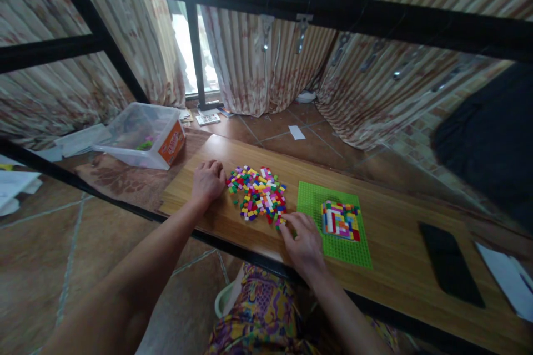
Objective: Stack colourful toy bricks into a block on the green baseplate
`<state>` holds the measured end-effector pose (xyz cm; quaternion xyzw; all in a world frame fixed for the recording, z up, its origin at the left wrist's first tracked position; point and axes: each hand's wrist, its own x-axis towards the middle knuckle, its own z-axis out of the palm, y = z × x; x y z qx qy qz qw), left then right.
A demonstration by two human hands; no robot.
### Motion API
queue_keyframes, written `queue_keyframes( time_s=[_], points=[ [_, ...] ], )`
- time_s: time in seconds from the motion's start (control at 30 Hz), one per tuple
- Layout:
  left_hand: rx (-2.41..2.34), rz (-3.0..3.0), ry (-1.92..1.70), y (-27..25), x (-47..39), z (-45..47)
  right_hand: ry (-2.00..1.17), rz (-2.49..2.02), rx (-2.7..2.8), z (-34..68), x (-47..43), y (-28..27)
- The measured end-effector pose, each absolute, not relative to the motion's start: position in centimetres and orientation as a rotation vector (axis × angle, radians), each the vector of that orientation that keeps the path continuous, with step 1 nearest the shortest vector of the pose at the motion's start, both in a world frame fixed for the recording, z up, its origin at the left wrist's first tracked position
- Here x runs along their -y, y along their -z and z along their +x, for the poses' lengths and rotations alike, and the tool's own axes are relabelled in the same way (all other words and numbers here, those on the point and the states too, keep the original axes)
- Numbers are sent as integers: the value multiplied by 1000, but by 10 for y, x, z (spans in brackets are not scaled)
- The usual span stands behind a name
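A loose pile of small toy building bricks (260,191) in many colours lies on the wooden tabletop (391,238). At the pile's left edge, my left hand (208,182) rests with its fingers curled; whatever they may hold is hidden. My right hand (303,241) is at the lower right of the pile, thumb and forefinger closed around a small brick (280,223) at the edge. Just beyond that hand is a green studded baseplate (310,194). A multicoloured block of joined bricks (341,220) sits on the baseplate, right of its middle.
A dark phone-like slab (449,263) and white paper (506,277) lie on the table's right. A clear plastic bin (137,127) with an orange label stands on the floor at left. A black metal bar (291,3) with hanging clips crosses above, in front of curtains (258,66).
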<state>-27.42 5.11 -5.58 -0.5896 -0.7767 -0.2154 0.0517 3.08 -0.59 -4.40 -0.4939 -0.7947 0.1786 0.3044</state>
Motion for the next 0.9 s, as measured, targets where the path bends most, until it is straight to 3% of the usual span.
queue_keyframes(
  time_s=[0.47,0.9],
  points=[
    [2348,-1795,661,57,-51,-277,-406,-1363,2186,7,-8,43],
    [2441,-1813,439,42,-54,-280,-665,-1335,1625,87,19,13]
  ],
)
